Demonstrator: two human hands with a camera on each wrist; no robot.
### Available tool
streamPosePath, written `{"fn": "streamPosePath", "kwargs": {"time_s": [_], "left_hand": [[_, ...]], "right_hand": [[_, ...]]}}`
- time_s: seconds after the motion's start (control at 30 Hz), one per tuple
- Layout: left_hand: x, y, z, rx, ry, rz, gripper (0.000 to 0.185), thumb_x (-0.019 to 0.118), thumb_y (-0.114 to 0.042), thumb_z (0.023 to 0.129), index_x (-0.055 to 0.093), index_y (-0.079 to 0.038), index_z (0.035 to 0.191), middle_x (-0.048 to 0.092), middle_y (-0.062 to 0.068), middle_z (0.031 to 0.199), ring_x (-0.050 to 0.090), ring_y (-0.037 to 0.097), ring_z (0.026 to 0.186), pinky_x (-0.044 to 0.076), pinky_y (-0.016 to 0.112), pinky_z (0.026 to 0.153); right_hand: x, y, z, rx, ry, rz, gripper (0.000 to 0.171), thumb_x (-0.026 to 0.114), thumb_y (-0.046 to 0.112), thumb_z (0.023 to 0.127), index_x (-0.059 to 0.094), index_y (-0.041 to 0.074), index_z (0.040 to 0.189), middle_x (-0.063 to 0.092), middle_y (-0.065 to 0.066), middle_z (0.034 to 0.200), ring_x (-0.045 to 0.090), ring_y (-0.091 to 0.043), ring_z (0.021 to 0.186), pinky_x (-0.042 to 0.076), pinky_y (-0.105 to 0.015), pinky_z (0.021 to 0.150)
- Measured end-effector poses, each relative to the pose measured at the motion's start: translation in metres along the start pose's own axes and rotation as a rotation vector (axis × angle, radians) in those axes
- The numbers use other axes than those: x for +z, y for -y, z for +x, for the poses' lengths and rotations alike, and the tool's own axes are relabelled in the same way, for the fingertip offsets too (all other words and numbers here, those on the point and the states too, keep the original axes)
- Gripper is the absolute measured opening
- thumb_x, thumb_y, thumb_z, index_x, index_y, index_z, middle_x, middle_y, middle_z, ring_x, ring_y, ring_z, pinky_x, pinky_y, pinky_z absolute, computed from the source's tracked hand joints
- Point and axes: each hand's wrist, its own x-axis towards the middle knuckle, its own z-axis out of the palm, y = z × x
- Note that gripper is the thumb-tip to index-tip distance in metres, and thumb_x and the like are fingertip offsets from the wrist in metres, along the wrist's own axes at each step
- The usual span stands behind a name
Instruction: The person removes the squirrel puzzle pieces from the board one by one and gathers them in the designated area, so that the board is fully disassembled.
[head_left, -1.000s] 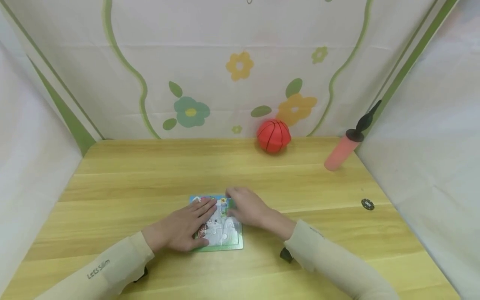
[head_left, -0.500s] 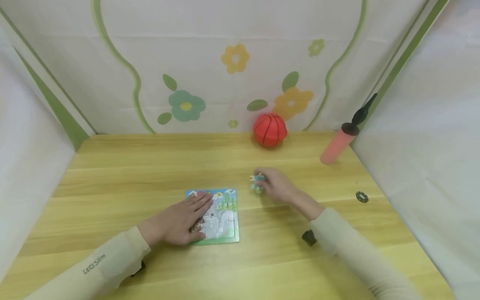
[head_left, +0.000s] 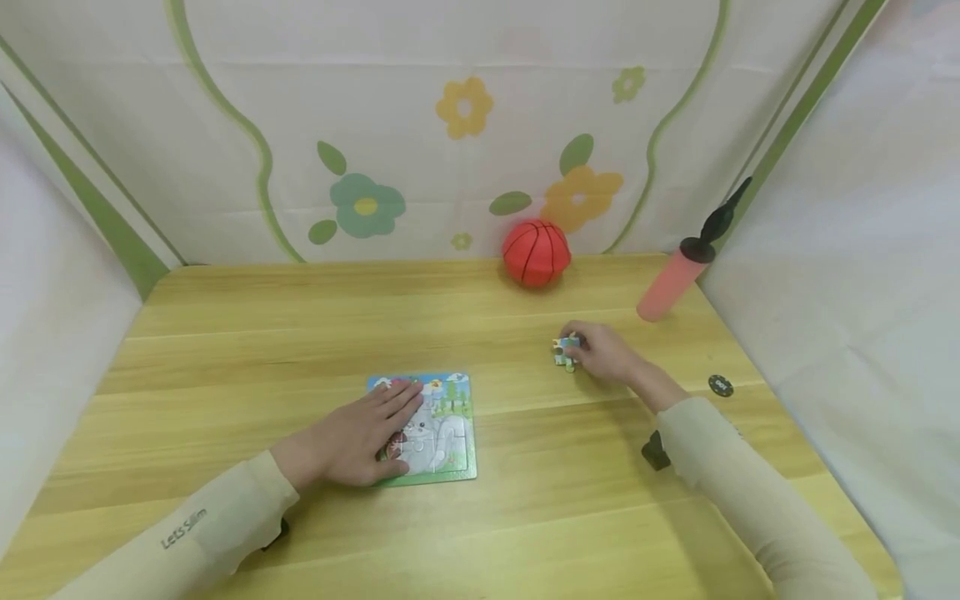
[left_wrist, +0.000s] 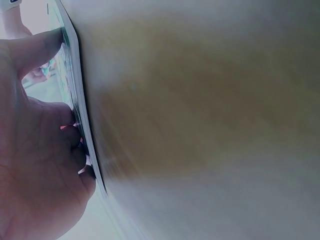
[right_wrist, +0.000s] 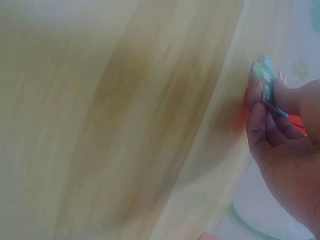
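Note:
A small jigsaw puzzle board (head_left: 442,433) with a green frame lies near the middle of the wooden table (head_left: 300,333). My left hand (head_left: 360,437) rests flat on its left part with straight fingers; the left wrist view shows the board's edge (left_wrist: 75,100) under my palm. My right hand (head_left: 600,354) is off to the right of the board and pinches a small puzzle piece (head_left: 566,352) between thumb and fingers just above the table. The right wrist view shows that piece (right_wrist: 265,82) at my fingertips.
A red ball (head_left: 536,252) sits at the back of the table by the flowered cloth wall. A pink hand pump (head_left: 671,279) leans at the back right. A small dark disc (head_left: 720,385) lies near the right edge. Cloth walls close off three sides.
My right hand lifted a piece off the puzzle board and carried it to the right and further back. My left hand stayed flat on the board.

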Motion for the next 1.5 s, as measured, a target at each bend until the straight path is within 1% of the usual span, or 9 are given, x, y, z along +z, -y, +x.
{"fn": "streamPosePath", "kwargs": {"time_s": [0.13,0.27,0.63,0.87,1.1,1.2,1.33,1.4,1.5], "left_hand": [[-0.001,0.000,-0.001,-0.006,-0.005,-0.003,0.088,0.055,-0.053,0.100,0.026,0.001,0.163,0.022,0.018,0.174,0.023,0.039,0.162,0.027,0.058,0.131],[-0.002,-0.001,-0.001,-0.005,-0.007,-0.009,0.088,0.055,-0.052,0.100,0.026,0.001,0.163,0.023,0.018,0.174,0.023,0.039,0.162,0.027,0.058,0.131],[0.001,-0.002,0.000,-0.012,-0.008,-0.014,0.088,0.055,-0.053,0.100,0.025,-0.001,0.164,0.022,0.016,0.175,0.023,0.038,0.163,0.027,0.058,0.132],[0.001,-0.001,0.000,-0.011,-0.011,-0.010,0.088,0.055,-0.053,0.099,0.025,-0.002,0.164,0.023,0.016,0.175,0.023,0.037,0.163,0.027,0.057,0.132],[0.002,-0.001,0.001,-0.008,-0.013,0.001,0.088,0.054,-0.053,0.100,0.025,-0.001,0.164,0.023,0.016,0.174,0.023,0.038,0.163,0.027,0.057,0.132],[0.001,-0.001,0.002,-0.005,-0.009,0.016,0.087,0.054,-0.053,0.100,0.026,-0.001,0.164,0.023,0.016,0.174,0.023,0.037,0.163,0.027,0.056,0.132],[-0.003,0.000,0.003,0.004,-0.023,0.020,0.085,0.054,-0.053,0.099,0.030,-0.001,0.162,0.028,0.017,0.173,0.027,0.038,0.161,0.030,0.055,0.131],[-0.005,0.001,0.003,0.000,-0.031,0.011,0.084,0.054,-0.053,0.100,0.032,-0.001,0.162,0.030,0.016,0.172,0.029,0.037,0.160,0.032,0.055,0.130],[-0.007,0.003,0.003,-0.010,-0.039,-0.013,0.083,0.053,-0.053,0.100,0.033,-0.002,0.162,0.032,0.015,0.171,0.031,0.038,0.160,0.033,0.055,0.129]], "right_hand": [[0.001,-0.004,0.006,-0.013,-0.017,-0.055,0.019,0.065,0.008,0.101,0.070,0.002,0.118,0.071,-0.015,0.104,0.060,-0.020,0.087,0.051,-0.032,0.076],[0.003,-0.006,0.010,-0.029,-0.017,-0.095,0.019,0.066,0.006,0.099,0.072,-0.001,0.115,0.069,-0.017,0.104,0.059,-0.024,0.090,0.050,-0.035,0.078],[0.005,-0.011,0.011,-0.070,-0.016,-0.110,0.017,0.063,0.004,0.100,0.069,-0.003,0.114,0.068,-0.021,0.109,0.063,-0.034,0.103,0.055,-0.054,0.093],[0.005,-0.010,0.009,-0.056,0.004,-0.097,0.016,0.061,0.003,0.101,0.067,-0.002,0.115,0.065,-0.021,0.111,0.059,-0.034,0.105,0.054,-0.053,0.095],[0.005,-0.008,0.006,-0.031,0.003,-0.088,0.015,0.062,0.005,0.101,0.066,0.000,0.115,0.060,-0.021,0.111,0.057,-0.032,0.103,0.053,-0.049,0.090],[0.007,-0.007,0.008,-0.028,-0.046,-0.088,0.016,0.060,0.003,0.102,0.065,-0.002,0.116,0.060,-0.022,0.111,0.058,-0.035,0.104,0.054,-0.050,0.092],[0.010,0.002,0.013,-0.031,-0.192,-0.070,0.023,0.051,0.001,0.102,0.063,-0.005,0.121,0.063,-0.023,0.113,0.061,-0.035,0.105,0.055,-0.050,0.094],[0.013,0.016,0.017,-0.046,-0.255,-0.051,0.027,0.049,0.003,0.102,0.063,-0.006,0.122,0.064,-0.022,0.113,0.061,-0.034,0.105,0.056,-0.049,0.093],[0.021,0.044,0.024,-0.096,-0.268,-0.034,0.028,0.049,0.008,0.102,0.065,-0.005,0.122,0.067,-0.020,0.115,0.063,-0.033,0.106,0.057,-0.049,0.093]]}}
